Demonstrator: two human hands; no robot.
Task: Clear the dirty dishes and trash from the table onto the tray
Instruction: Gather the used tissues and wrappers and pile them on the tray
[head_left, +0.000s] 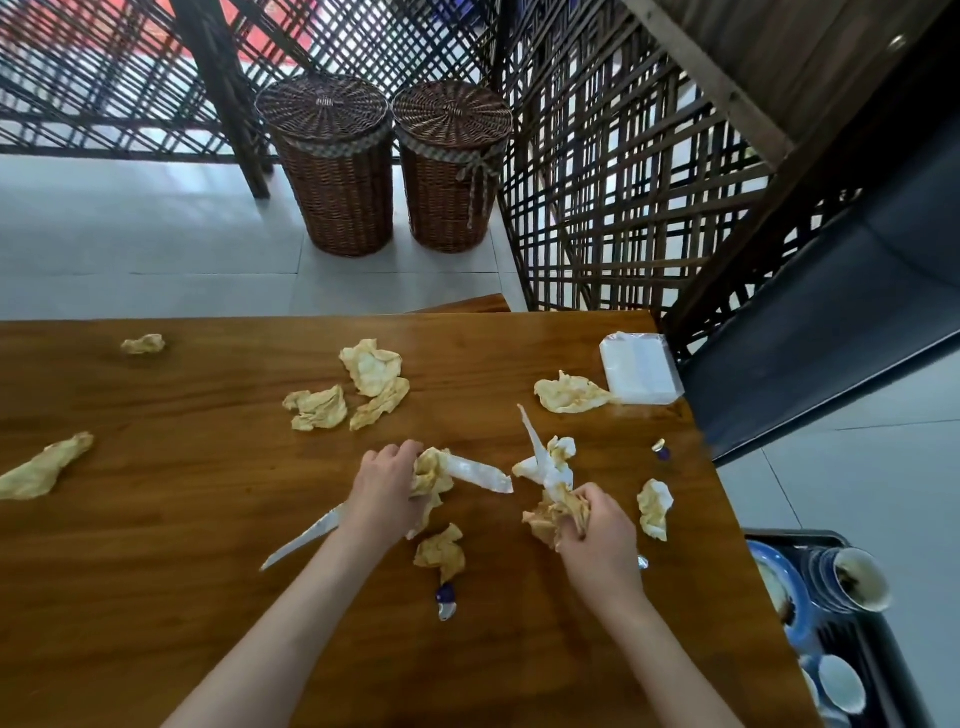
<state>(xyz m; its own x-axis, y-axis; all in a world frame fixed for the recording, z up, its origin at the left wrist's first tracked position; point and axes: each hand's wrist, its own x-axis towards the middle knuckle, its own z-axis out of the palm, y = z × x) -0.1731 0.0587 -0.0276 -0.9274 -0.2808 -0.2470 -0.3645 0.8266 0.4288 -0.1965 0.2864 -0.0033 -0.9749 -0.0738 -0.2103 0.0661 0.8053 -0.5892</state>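
Observation:
Several crumpled, stained napkins lie scattered over the wooden table (208, 519). My left hand (387, 486) grips a bunch of stained napkins and a white plastic wrapper (480, 475) near the table's middle. My right hand (597, 535) grips another wad of stained napkins with a white wrapper (545, 465) sticking up from it. Loose napkins lie just below my left hand (441, 553), right of my right hand (653, 506), and farther back (371, 366) (317, 408) (569, 392). A black tray (883, 644) at the lower right holds blue-rimmed plates and cups.
A long white wrapper (301, 540) shows beside my left forearm. Small purple foil wrappers (445, 600) (661, 449) lie on the table. A clear plastic packet (639, 374) sits at the far right corner. More napkins lie at the left (44, 470) (143, 344). Two wicker baskets (332, 166) stand beyond.

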